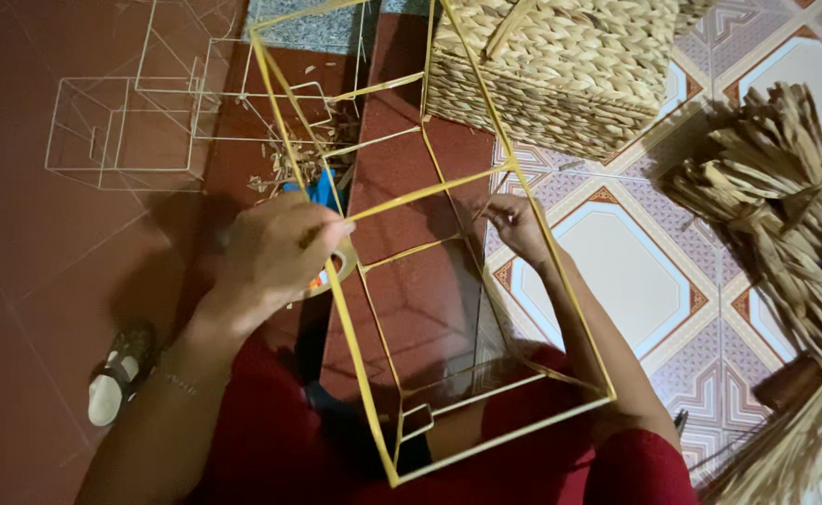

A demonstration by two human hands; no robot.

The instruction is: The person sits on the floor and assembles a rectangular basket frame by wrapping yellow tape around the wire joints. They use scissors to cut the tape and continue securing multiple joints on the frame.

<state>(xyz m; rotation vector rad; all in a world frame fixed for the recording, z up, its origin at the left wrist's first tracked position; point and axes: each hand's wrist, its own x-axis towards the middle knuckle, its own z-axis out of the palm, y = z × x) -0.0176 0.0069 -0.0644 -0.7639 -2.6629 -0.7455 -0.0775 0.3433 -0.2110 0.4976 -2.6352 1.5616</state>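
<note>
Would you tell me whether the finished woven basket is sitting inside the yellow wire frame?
No, the woven basket stands on the floor beyond the yellow wire frame, which both hands grip and which holds nothing.

I'm looking at a home craft workshop on a tiled floor [635, 271]: a woven basket [560, 65], bundles of dried straw [785, 206], bare wire frames [121, 131] and fibre scraps [298, 164].

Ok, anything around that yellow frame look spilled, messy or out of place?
Only one thing: loose straw scraps lie scattered on the red floor beside the bare wire frames, just beyond the left hand. The yellow wire frame itself looks straight and undamaged.
</note>
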